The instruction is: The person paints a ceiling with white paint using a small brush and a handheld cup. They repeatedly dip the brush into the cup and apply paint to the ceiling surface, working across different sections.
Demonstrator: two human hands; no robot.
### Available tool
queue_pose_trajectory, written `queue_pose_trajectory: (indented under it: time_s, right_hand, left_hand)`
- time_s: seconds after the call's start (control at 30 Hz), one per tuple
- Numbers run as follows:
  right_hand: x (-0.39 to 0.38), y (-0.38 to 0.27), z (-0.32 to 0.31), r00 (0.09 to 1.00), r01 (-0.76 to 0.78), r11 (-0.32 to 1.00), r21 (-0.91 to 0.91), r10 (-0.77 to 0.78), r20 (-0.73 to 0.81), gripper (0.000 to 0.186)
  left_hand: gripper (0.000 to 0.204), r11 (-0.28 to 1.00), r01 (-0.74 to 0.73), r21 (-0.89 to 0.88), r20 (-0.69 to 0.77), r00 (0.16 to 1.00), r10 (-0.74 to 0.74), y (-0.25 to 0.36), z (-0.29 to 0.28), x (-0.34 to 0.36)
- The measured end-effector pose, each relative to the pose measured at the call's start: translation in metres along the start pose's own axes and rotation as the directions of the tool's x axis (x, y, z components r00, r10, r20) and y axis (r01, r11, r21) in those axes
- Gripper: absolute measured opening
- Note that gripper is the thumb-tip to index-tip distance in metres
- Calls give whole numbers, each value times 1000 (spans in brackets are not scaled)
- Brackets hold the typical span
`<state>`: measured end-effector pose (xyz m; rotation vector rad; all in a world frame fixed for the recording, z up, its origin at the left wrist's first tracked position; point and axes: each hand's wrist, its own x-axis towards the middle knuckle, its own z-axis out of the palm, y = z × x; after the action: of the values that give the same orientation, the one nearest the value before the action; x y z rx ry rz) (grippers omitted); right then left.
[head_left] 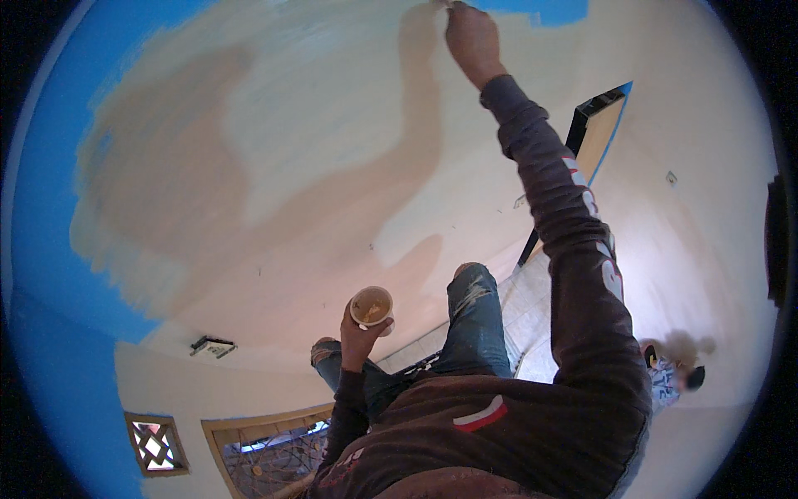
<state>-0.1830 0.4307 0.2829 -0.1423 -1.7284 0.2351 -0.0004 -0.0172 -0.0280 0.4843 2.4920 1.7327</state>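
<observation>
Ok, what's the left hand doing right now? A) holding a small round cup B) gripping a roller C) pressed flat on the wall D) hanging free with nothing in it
A: the left hand is wrapped around a small round cup with tan paint in it, held at chest level, while the right hand reaches far up to the wall.

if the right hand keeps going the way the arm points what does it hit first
Probably the painted wall. The right hand reaches up with something small at its fingertips, seemingly already against the beige paint, just below the blue strip. Depth is hard to judge.
</observation>
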Motion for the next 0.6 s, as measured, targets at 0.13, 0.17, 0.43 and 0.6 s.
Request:
queue_pose_trajectory:
  time_s: [0.13, 0.17, 0.43, 0.6]
  right_hand:
    - [-10, -50, 4, 999, 40, 998, 39, -40, 6, 18]
    - [-12, -62, -1, 999, 47, 996, 69, -48, 15, 19]
    - [7, -92, -70, 982, -5, 905, 425, -75, 171, 19]
    - [42, 11, -45, 978, 4, 881, 474, -103, 184, 24]
  left_hand:
    - [73, 999, -20, 32, 6, 1000, 20, 3, 0, 0]
    - [72, 999, -21, 47, -1, 1000, 21, 2, 0, 0]
    - [71, 1000, 8, 7, -6, 1000, -8, 3, 1, -9]
    - [72, 999, -4, 47, -22, 1000, 5, -1, 1, -8]
